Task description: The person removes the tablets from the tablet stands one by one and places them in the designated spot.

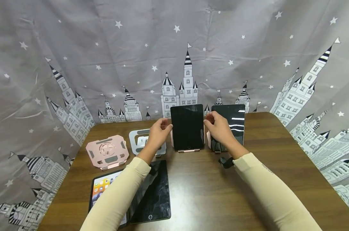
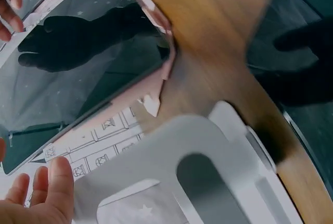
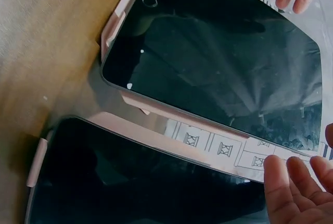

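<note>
Tablet (image 1: 187,128) rests on pink stand (image 1: 189,150) near the back edge of the counter (image 1: 269,138), left hand (image 1: 159,132) and right hand (image 1: 219,128) beside its flanks, each grip loosely spread.

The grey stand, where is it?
In the head view, the grey stand is left of centre, between the bare pink stand and an upright tablet.
</note>
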Motion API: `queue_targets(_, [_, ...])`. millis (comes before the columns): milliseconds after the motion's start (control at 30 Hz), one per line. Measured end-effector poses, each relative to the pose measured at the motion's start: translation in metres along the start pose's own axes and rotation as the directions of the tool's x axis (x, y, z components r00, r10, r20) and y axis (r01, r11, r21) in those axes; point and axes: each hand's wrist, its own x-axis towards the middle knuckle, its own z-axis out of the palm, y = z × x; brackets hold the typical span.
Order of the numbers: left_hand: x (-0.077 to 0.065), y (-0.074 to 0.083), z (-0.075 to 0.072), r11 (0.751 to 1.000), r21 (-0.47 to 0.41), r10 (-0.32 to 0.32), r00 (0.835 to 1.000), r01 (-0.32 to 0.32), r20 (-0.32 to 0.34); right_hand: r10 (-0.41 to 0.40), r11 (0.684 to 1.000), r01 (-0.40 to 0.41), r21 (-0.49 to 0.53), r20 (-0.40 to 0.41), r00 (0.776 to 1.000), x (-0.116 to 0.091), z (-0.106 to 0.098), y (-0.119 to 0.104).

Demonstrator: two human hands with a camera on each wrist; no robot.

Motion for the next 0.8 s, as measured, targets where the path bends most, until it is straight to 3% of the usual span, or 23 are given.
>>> queue_targets(400, [0.007,0.003,0.018,0.996,-0.083,0.025,0.998,-0.030,-0.060,0.034,0.999,-0.034,0.029,0.019,0.999,0.011,0.009,0.002])
queue_targets(800, [0.010,0.005,0.022,0.994,-0.111,0.003,0.996,-0.012,-0.084,0.022,0.999,-0.021,0.033,-0.050,0.998,0.014,0.017,0.005])
